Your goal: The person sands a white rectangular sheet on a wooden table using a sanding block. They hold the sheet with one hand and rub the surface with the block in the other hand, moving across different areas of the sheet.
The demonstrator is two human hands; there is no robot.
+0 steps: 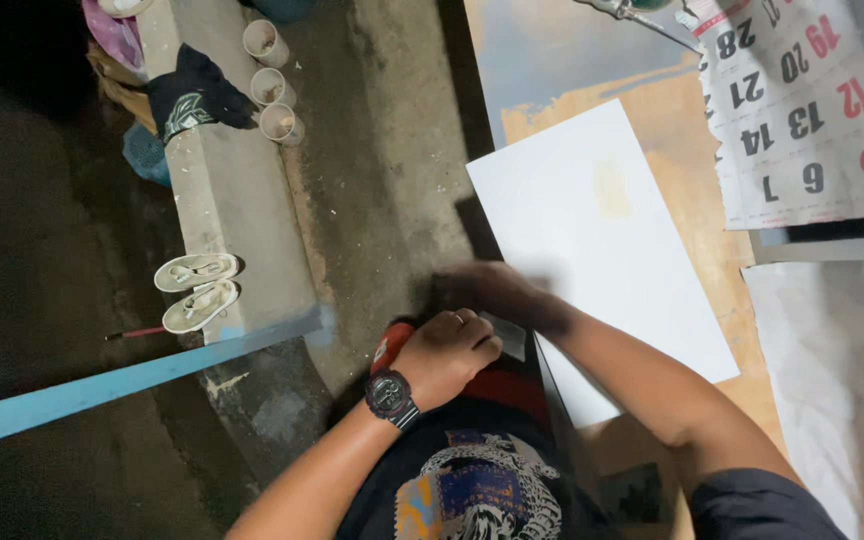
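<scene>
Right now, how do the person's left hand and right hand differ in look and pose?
The left hand is sharp and curled into a fist, with a ring on a finger and a black watch on its wrist; the right hand is blurred and its wrist is bare. The left hand sits nearer the body, the right hand lies at the edge of the white sheet. Both meet at a small grey piece.

White sheet [592, 230] flat on wooden table, near corner at table edge.

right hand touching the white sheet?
Cannot tell. In the head view the right hand is motion-blurred at the white sheet edge; neither contact nor gap shows plainly.
</scene>
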